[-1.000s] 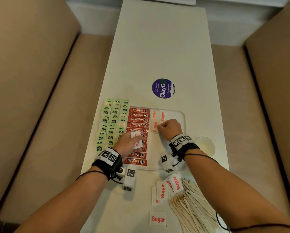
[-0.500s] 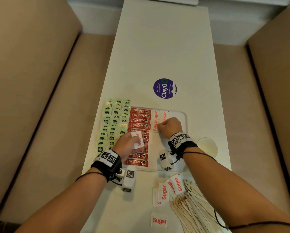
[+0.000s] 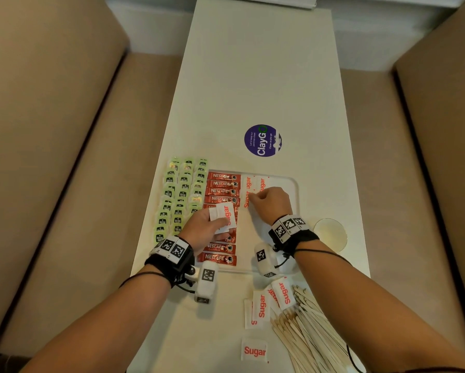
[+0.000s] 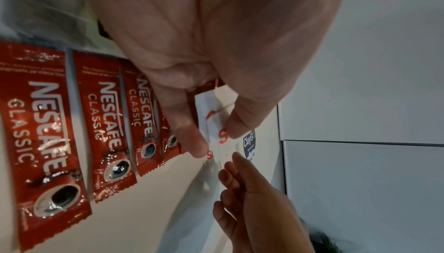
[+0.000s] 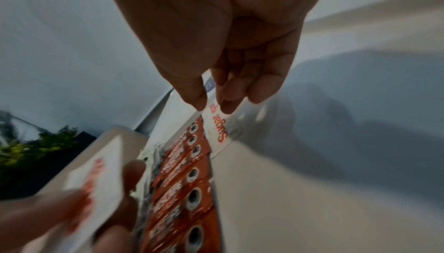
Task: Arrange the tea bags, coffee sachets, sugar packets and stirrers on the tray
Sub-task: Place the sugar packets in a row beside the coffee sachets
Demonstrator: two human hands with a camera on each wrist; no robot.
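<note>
A clear tray (image 3: 295, 189) holds a column of red Nescafe sachets (image 3: 222, 184) (image 4: 48, 143) and two sugar packets (image 3: 262, 184) at its far end. My right hand (image 3: 253, 197) (image 5: 213, 106) pinches a third sugar packet (image 3: 246, 201) (image 5: 218, 126) lying flat on the tray beside the sachets. My left hand (image 3: 220, 224) (image 4: 216, 139) hovers over the sachets and holds a few sugar packets (image 3: 224, 215) (image 4: 216, 122) between thumb and fingers. Green tea bags (image 3: 183, 195) lie in rows left of the sachets.
Loose sugar packets (image 3: 261, 305) and a single one (image 3: 254, 351) lie on the white table near me, beside a heap of wooden stirrers (image 3: 306, 335). A round clear disc (image 3: 331, 232) sits right of the tray. A purple sticker (image 3: 262, 140) lies beyond it. Beige benches flank the table.
The packets in my left hand have risen slightly toward my right hand. My right hand stays pinched on the packet on the tray.
</note>
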